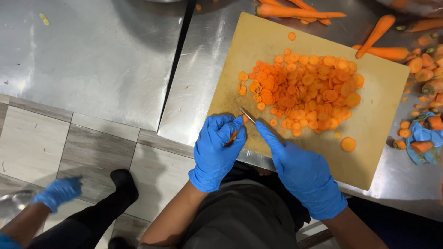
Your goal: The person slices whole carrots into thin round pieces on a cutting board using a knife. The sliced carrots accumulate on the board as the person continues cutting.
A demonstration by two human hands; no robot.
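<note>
Both my hands wear blue gloves at the near edge of a tan cutting board point(378, 101). My left hand point(217, 147) is closed around a short piece of carrot point(234, 134), of which only a sliver shows between the fingers. My right hand point(302, 173) grips a knife; its forefinger lies along the spine and the blade tip point(247, 114) points up-left beside the left fingers. A wide heap of round carrot slices point(304, 90) covers the middle of the board, just beyond the blade.
Whole carrots point(295, 11) lie past the board's far edge and to the right, with carrot ends and a crumpled blue glove point(422, 138). Steel tabletops point(92, 60) meet at a dark seam. Another person's blue-gloved hand point(57, 192) and dark shoe point(122, 182) are at lower left over the tiled floor.
</note>
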